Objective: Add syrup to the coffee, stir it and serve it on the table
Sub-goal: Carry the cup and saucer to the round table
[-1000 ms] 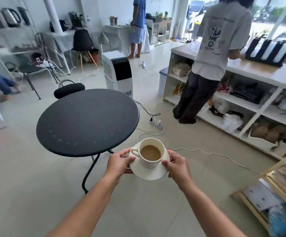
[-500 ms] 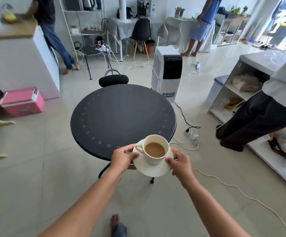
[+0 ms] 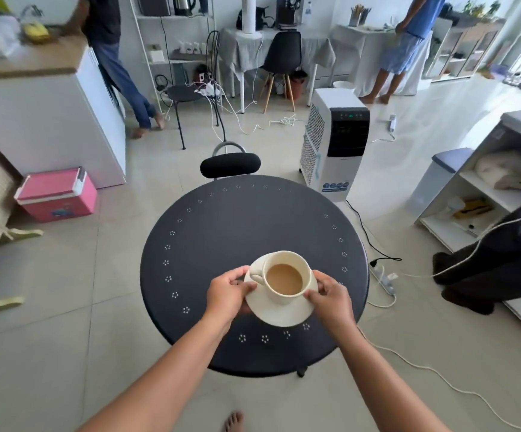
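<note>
A cream cup (image 3: pixel 287 277) of milky coffee stands on a cream saucer (image 3: pixel 279 313), handle turned to the left. My left hand (image 3: pixel 229 291) grips the saucer's left rim and my right hand (image 3: pixel 331 296) grips its right rim. Cup and saucer hover over the near half of the round black table (image 3: pixel 253 232); I cannot tell whether the saucer touches the tabletop. No spoon or syrup is in view.
A black chair (image 3: pixel 229 165) stands at the table's far side. A white air cooler (image 3: pixel 335 141) is behind right, with a power strip (image 3: pixel 383 277) and cables on the floor. A pink cooler box (image 3: pixel 56 194) sits left; a person's dark trousers (image 3: pixel 496 263) and white shelves at right.
I have stepped up to the table. The cup and saucer, held in both hands, went from beyond the table's near edge to over its near half.
</note>
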Tool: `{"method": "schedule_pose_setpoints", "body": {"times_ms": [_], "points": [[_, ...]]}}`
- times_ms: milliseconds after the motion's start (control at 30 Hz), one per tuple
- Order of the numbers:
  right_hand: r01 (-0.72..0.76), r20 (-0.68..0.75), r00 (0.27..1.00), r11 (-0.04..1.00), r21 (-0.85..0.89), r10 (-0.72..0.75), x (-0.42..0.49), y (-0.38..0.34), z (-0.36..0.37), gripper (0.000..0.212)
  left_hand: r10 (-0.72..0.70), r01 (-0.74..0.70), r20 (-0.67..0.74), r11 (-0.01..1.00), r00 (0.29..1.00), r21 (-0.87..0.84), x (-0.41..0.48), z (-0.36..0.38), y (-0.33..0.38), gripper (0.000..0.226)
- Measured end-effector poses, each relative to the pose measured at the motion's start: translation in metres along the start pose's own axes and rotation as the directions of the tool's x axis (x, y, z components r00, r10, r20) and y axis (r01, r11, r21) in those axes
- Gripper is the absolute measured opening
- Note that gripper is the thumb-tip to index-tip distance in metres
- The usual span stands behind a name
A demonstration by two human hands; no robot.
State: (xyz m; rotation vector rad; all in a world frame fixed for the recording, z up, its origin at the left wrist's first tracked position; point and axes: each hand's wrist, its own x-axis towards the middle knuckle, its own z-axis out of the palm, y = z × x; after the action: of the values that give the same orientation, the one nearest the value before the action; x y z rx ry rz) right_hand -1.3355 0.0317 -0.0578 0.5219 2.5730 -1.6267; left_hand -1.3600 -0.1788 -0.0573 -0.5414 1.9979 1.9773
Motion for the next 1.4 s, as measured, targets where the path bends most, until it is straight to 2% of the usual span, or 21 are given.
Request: {"method": "schedule_pose_setpoints", "body": {"times_ms": [200, 567, 867, 1133, 1300, 1400], "points": [[-0.004, 0.019, 1.000, 1.000, -0.008, 0.004, 0.058, -0.020, 0.024, 0.037, -0.028, 0.028, -0.040, 1.000, 0.999, -0.001, 0.057, -0.010, 0.020, 0.031], [-0.026, 0.186, 0.982, 1.000, -0.017, 0.028, 0.165, -0.031, 0.051, 0.040, -0.133, 0.118, -0.184, 0.989, 0.974, -0.089, 0.137, -0.001, 0.034, 0.032], [0.000, 0.283, 0.958, 0.991, -0.132, 0.037, 0.248, -0.031, 0.073, 0.042, -0.210, 0.175, -0.297, 0.975, 0.932, -0.139, 0.203, 0.010, 0.036, 0.033], [-0.004, 0.305, 0.950, 0.980, -0.197, 0.065, 0.302, -0.022, 0.101, 0.031, -0.244, 0.214, -0.357, 0.969, 0.902, -0.121, 0.255, 0.011, 0.032, 0.033], [-0.001, 0.305, 0.950, 0.980, -0.200, 0.063, 0.324, -0.021, 0.114, 0.033, -0.238, 0.219, -0.379, 0.971, 0.894, -0.093, 0.280, 0.011, 0.033, 0.033], [0.021, 0.304, 0.952, 0.974, -0.225, 0.049, 0.337, -0.019, 0.120, 0.025, -0.229, 0.225, -0.395, 0.973, 0.890, -0.057, 0.292, 0.011, 0.032, 0.032]]}}
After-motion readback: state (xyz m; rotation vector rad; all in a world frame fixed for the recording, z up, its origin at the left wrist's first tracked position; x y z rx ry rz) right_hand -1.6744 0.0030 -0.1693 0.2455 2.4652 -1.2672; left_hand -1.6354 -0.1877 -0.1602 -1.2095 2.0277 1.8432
